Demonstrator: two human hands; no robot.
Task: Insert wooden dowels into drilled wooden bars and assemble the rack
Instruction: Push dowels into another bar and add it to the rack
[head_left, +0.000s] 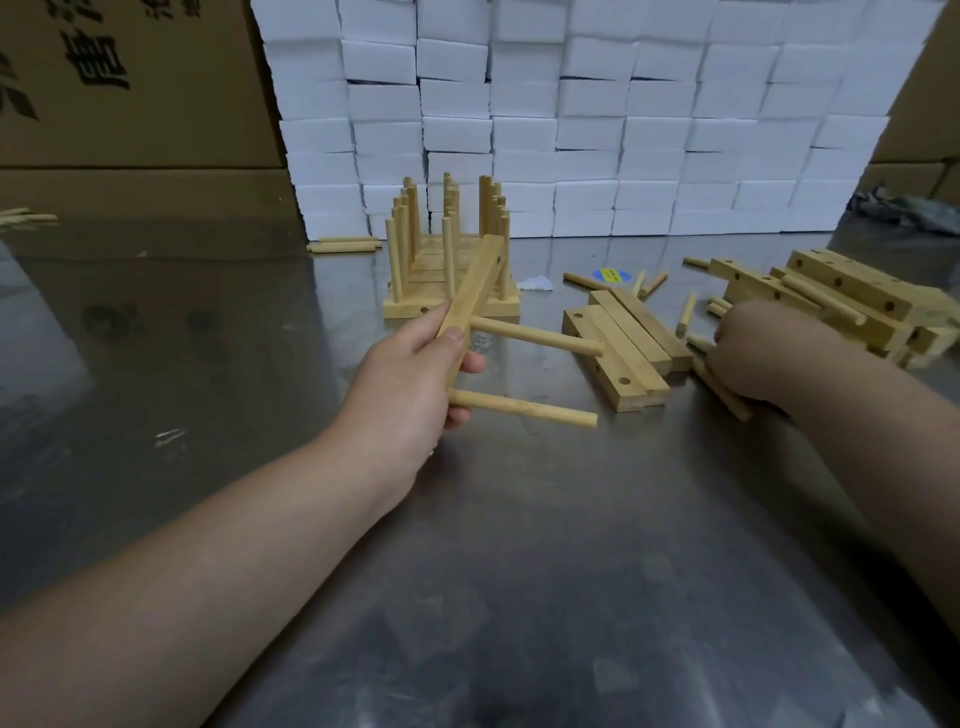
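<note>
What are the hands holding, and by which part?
Left hand grips the drilled bar at its near end, between its two dowels. Right hand covers loose dowels; grip unclear.

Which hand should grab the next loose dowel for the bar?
Right. The right hand lies on the loose pale wooden dowels, while the left hand grips the drilled light-wood bar carrying two inserted dowels.

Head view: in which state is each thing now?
held bar: lifted, two inserted dowels, one hole seen empty.
left hand: grips the held bar.
right hand: on loose dowels, grip hidden.
rack: stands upright on table.
flat bars: lying stacked, visible holes empty.
</note>
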